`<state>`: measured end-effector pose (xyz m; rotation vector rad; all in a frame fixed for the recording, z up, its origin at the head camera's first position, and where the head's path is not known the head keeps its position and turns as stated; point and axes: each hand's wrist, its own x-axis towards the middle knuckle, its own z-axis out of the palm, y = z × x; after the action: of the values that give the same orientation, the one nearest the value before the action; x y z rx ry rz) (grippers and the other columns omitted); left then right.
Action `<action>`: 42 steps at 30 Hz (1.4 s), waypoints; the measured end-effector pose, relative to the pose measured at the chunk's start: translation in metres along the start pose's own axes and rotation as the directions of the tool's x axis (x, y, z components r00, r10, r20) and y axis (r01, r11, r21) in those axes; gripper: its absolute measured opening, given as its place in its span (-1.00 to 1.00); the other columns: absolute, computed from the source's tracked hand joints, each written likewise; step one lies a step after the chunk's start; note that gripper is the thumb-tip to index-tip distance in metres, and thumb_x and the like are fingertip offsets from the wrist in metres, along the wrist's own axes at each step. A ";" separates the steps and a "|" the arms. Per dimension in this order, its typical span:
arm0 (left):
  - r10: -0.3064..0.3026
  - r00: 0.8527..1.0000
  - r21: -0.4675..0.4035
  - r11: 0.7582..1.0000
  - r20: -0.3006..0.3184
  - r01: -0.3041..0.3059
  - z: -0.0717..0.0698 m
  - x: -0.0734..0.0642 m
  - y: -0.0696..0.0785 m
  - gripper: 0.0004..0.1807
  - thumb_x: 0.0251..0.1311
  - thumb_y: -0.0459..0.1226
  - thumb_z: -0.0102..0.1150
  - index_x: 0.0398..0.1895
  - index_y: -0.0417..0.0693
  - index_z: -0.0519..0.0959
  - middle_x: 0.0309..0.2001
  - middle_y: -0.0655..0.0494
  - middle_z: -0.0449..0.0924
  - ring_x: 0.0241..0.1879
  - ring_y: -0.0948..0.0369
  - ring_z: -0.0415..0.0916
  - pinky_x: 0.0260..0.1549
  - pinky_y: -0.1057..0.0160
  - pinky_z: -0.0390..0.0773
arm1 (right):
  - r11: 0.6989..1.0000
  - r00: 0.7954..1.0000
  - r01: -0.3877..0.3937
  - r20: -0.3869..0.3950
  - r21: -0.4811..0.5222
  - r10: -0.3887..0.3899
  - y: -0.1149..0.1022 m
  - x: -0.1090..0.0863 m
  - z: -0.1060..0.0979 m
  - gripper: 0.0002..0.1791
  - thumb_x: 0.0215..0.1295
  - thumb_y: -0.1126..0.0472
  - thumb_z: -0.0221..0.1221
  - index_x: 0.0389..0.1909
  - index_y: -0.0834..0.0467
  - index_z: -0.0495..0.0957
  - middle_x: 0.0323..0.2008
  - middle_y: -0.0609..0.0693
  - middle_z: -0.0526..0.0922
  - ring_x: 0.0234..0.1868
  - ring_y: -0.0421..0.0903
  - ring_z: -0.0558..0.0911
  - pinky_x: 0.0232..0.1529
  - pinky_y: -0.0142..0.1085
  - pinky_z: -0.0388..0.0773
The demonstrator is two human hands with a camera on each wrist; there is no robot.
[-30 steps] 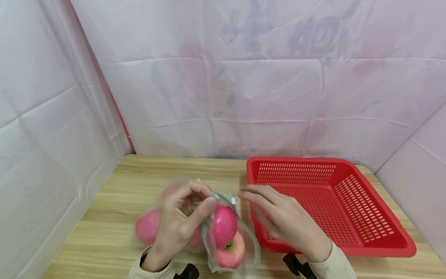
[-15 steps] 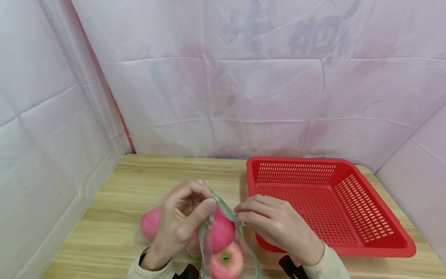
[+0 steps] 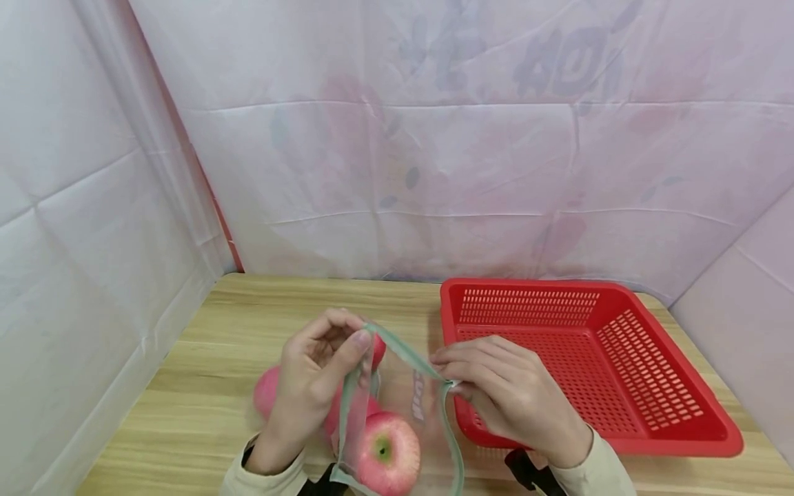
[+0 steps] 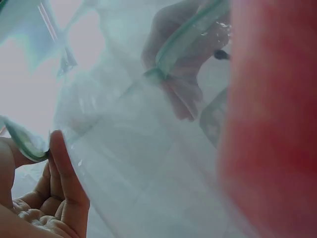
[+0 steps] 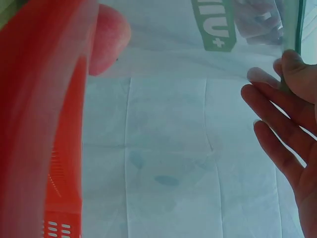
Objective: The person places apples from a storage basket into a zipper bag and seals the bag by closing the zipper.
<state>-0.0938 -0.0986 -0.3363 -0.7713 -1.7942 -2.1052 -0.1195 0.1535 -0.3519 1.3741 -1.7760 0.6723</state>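
A clear plastic zip bag (image 3: 403,350) with green edging hangs between both hands, its mouth spread wide. My left hand (image 3: 319,382) pinches the left part of its rim between thumb and fingertips. At the right part of the rim, beside a small white piece, my right hand (image 3: 515,393) pinches the edging. A pink-red apple (image 3: 389,455) shows inside the bag, stem end up. More apples (image 3: 267,391) lie behind the left hand, partly hidden. In the right wrist view the bag carries a green label (image 5: 217,29) with white lettering. Blurred red fills the left wrist view's right side.
A red plastic basket (image 3: 527,284) with slotted walls stands on the wooden table (image 3: 298,296) at the right, close to my right hand. White printed cloth (image 3: 403,138) hangs behind the table and along its sides.
My right hand has taken hold of the bag's rim, where before its fingers were just beside it. The mouth has been pulled wider, and the apples in the bag have shifted.
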 end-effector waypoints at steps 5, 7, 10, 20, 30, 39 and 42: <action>0.001 1.000 0.043 0.999 -0.017 0.000 -0.002 0.000 0.002 -0.94 0.36 -0.53 0.12 -0.16 -0.34 0.53 -0.36 0.18 0.61 -0.41 0.30 0.58 -0.42 0.37 0.63 | 0.998 0.997 -0.064 -0.050 0.004 0.064 0.000 -0.001 -0.003 -0.73 0.55 0.12 0.12 -0.25 0.20 0.68 -0.27 0.01 0.78 -0.27 -0.10 0.74 -0.13 -0.31 0.68; -0.001 1.000 0.065 0.998 -0.013 0.001 -0.003 0.000 0.002 -0.92 0.35 -0.52 0.13 -0.15 -0.35 0.54 -0.34 0.16 0.63 -0.37 0.29 0.58 -0.39 0.37 0.63 | 0.996 0.993 -0.086 -0.076 -0.001 0.085 0.000 -0.002 -0.005 -0.71 0.55 0.12 0.12 -0.28 0.20 0.69 -0.33 -0.01 0.77 -0.32 -0.11 0.72 -0.18 -0.31 0.66; -0.020 1.000 0.095 0.995 -0.006 0.020 -0.004 0.000 0.004 -0.91 0.35 -0.50 0.16 -0.13 -0.31 0.57 -0.30 0.16 0.63 -0.34 0.28 0.57 -0.39 0.37 0.61 | 0.996 0.986 -0.092 -0.136 0.007 0.092 0.000 0.000 -0.007 -0.68 0.54 0.13 0.13 -0.34 0.24 0.68 -0.41 -0.01 0.74 -0.39 -0.09 0.69 -0.28 -0.31 0.64; -0.142 0.982 0.085 0.988 0.129 0.132 0.000 -0.003 0.005 -0.90 0.41 -0.41 0.17 -0.10 -0.27 0.58 -0.24 0.19 0.65 -0.32 0.33 0.55 -0.41 0.34 0.61 | 0.972 0.896 -0.236 -0.383 0.014 0.223 -0.005 0.001 -0.013 -0.55 0.47 0.08 0.21 -0.45 0.42 0.61 -0.59 0.05 0.63 -0.58 -0.30 0.56 -0.49 -0.59 0.50; -0.125 0.838 0.092 0.992 0.532 0.090 0.004 -0.005 0.001 -0.95 0.35 -0.43 0.23 -0.22 -0.16 0.57 -0.46 -0.10 0.59 -0.41 0.46 0.49 -0.51 0.41 0.59 | 0.886 0.770 -0.463 -0.502 -0.017 0.393 0.000 -0.009 -0.016 -0.58 0.42 0.10 0.26 -0.36 0.47 0.64 -0.59 0.14 0.64 -0.54 -0.43 0.61 -0.33 -0.71 0.51; -0.239 0.641 0.349 0.936 0.730 -0.048 0.020 -0.012 0.001 -0.87 0.28 -0.18 0.40 -0.33 0.03 0.63 -0.46 0.31 0.63 -0.44 0.73 0.42 -0.45 0.55 0.62 | 0.853 0.704 -0.521 -0.547 0.035 0.453 0.004 -0.012 -0.018 -0.73 0.33 0.30 0.27 -0.34 0.52 0.63 -0.44 -0.11 0.73 -0.40 -0.54 0.63 -0.31 -0.72 0.54; -0.296 0.643 0.397 0.918 0.706 -0.012 0.029 -0.016 0.002 -0.85 0.26 -0.16 0.41 -0.37 0.08 0.60 -0.48 0.41 0.57 -0.45 0.74 0.40 -0.44 0.58 0.60 | 0.842 0.694 -0.538 -0.550 0.033 0.464 0.003 -0.012 -0.018 -0.75 0.32 0.31 0.27 -0.33 0.51 0.64 -0.41 -0.13 0.74 -0.38 -0.55 0.63 -0.29 -0.72 0.55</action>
<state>-0.0734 -0.0728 -0.3406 -1.6067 -2.6440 -1.4915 -0.1168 0.1749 -0.3516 0.4942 -1.6740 1.0914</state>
